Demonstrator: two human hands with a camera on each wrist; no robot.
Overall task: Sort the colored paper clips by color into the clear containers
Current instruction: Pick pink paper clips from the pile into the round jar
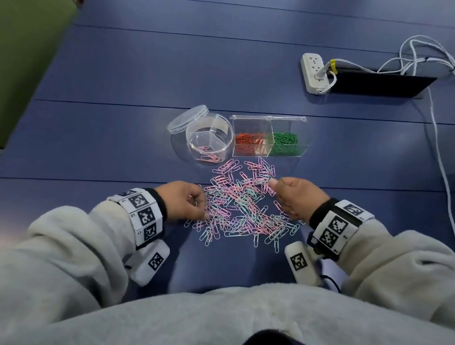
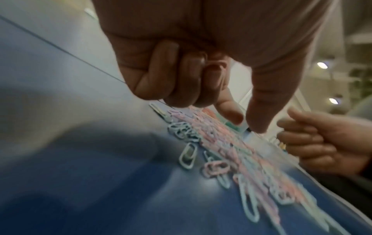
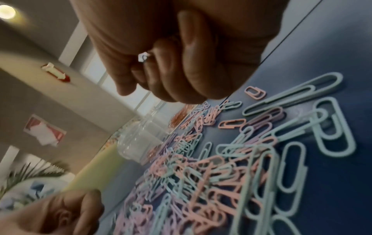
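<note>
A loose pile of pink, pale blue and lilac paper clips [image 1: 241, 208] lies on the blue table in front of me. Behind it stands a round clear container [image 1: 209, 132] with three compartments; a few pink clips [image 1: 209, 158] lie in the front one. To its right, a clear rectangular box [image 1: 304, 147] holds orange clips [image 1: 249, 141] and green clips [image 1: 285, 143]. My left hand [image 1: 203, 207] is at the pile's left edge, three fingers curled round pink clips, index and thumb [image 2: 259, 120] pointing down. My right hand [image 1: 274, 187] hovers over the pile's right side, curled, with a pale clip end [image 3: 144, 57] peeking out.
The round container's lid [image 1: 187, 120] leans against its left side. A white power strip [image 1: 314, 73], a black panel [image 1: 377, 83] and white cables [image 1: 440, 151] occupy the far right. A green padded object [image 1: 18, 47] borders the table's left edge.
</note>
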